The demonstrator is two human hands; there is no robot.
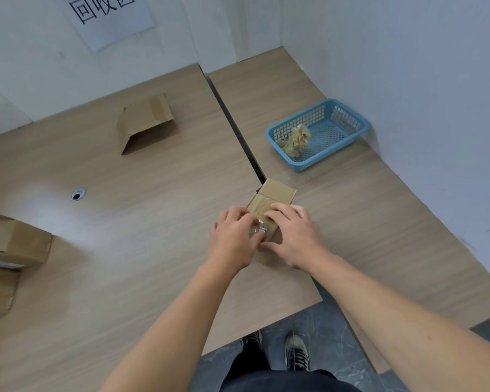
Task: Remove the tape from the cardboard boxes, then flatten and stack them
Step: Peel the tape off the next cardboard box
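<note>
Pinching a curl of clear tape point(259, 230) off the small box point(277, 192) at the table seam point(238, 128) with left hand point(232, 239) — pressing its top with right hand point(294, 236), fingers point(277, 211) flat, likely to steady it.

Office recycling corner: wood-grain desks point(125, 250), wall sign point(108, 15), cardboard boxes point(146, 123).
</note>
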